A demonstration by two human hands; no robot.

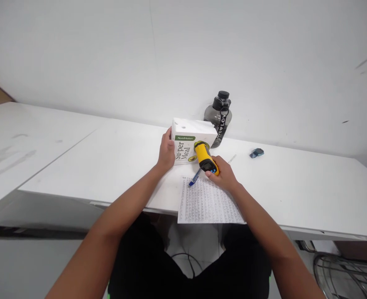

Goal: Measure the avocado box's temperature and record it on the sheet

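Forearms nearest the lens, both reaching out over the white table, its near edge overhung by the printed sheet.

Printed sheet: thin paper, rows of small marks, flat, light and limp; would slide if nudged.

White carton, "Su-per Meal" printed on the front, stands upright at mid-table just before the dark water bottle. Left hand is wrapped on the carton's left end, fingers closed against it. Likely light cardboard, stiff at corners, dentable on the faces; best held by its ends, as here.

Right hand is clamped round the grip of a yellow handheld gun-shaped device, its nose at the carton's front. Hard plastic, rigid, probably light; handle is the natural hold.

Blue pen lies on the sheet's top edge, just beside that hand. Small blue object well apart to the right.
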